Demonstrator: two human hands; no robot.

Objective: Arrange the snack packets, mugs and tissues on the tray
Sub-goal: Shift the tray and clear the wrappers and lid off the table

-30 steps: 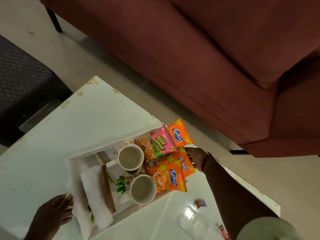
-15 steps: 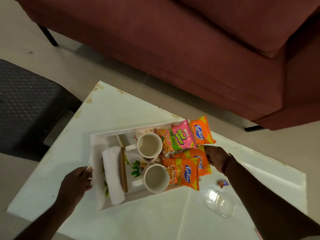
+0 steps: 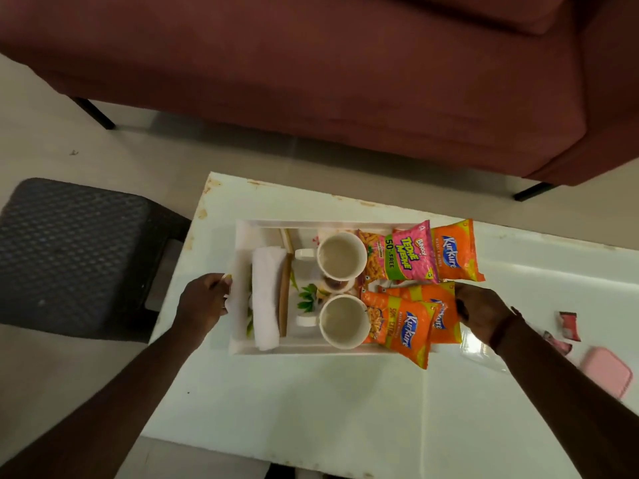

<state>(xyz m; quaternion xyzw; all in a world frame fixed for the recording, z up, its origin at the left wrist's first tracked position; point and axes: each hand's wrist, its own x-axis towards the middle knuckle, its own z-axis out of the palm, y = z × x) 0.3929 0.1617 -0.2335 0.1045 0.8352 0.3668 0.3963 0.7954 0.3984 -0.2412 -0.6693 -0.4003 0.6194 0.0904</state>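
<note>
A white tray (image 3: 297,350) rests on the white table. Inside it two white mugs stand side by side, the far mug (image 3: 341,254) and the near mug (image 3: 344,321). A rolled white tissue (image 3: 265,299) lies along the tray's left part. At the right end lie a pink snack packet (image 3: 408,252) and several orange snack packets (image 3: 401,328), overhanging the rim. My left hand (image 3: 204,300) grips the tray's left edge. My right hand (image 3: 482,311) holds the tray's right end, partly hidden behind the orange packets.
The white table (image 3: 311,402) has a rusty far edge. Small red wrappers (image 3: 570,326), a pink flat lid (image 3: 607,371) and a clear plastic container (image 3: 480,350) lie at the right. A maroon sofa (image 3: 311,63) stands beyond, a dark mat (image 3: 69,254) on the floor at left.
The view has swung so the tray now lies square in front of me. My left hand shifted from near the tissue to the tray's left edge; my right stays at the right end.
</note>
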